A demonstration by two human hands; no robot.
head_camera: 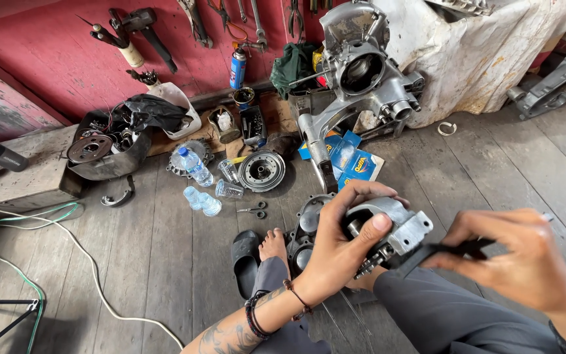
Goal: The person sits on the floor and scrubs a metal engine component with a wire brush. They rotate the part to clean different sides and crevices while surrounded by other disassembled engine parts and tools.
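Note:
My left hand (340,241) grips a grey cast-metal engine part (397,229) and holds it above my lap, thumb pressed on its top face. My right hand (517,257) pinches a thin dark tool (430,252) whose tip rests against the lower right side of that part. Beaded bracelets circle my left wrist. Under the held part a dark engine casing (306,229) lies on the plank floor beside my bare foot (274,244).
A large engine block (358,72) leans by the red wall, blue boxes (352,160) in front of it. Water bottles (194,167), scissors (253,210), a round clutch-like disc (261,170), a black sandal (245,257) and cables (27,229) lie on the floor. Tools hang on the wall.

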